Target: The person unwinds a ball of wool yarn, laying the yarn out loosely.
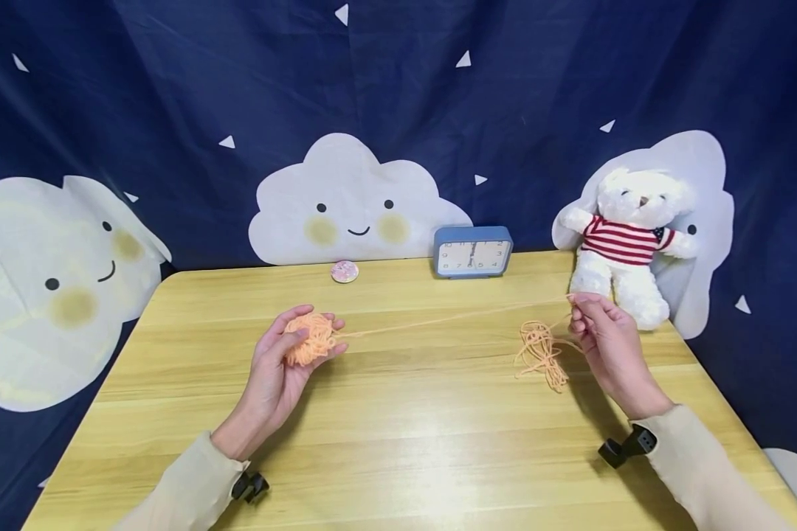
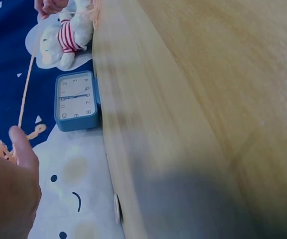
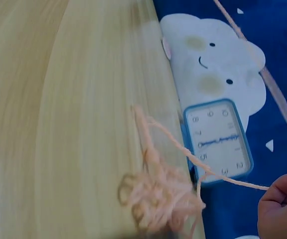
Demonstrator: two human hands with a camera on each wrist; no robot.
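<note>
A small ball of peach yarn (image 1: 311, 340) is gripped in my left hand (image 1: 274, 369), thumb on its near side and fingers behind, held over the left half of the table. From it a taut yarn strand (image 1: 454, 315) runs right and slightly up to my right hand (image 1: 607, 346), which pinches it between thumb and fingertips. Below and left of the right hand lies a loose tangle of the same yarn (image 1: 543, 355) on the table, joined to that hand by a slack length. In the right wrist view the tangle (image 3: 161, 199) looks blurred.
On the wooden table (image 1: 398, 442), a blue clock (image 1: 473, 252) stands at the back edge, with a round pink badge (image 1: 344, 271) to its left. A white teddy bear (image 1: 637, 243) in a striped shirt sits at the back right. Behind hangs a navy curtain (image 1: 398, 81) with clouds.
</note>
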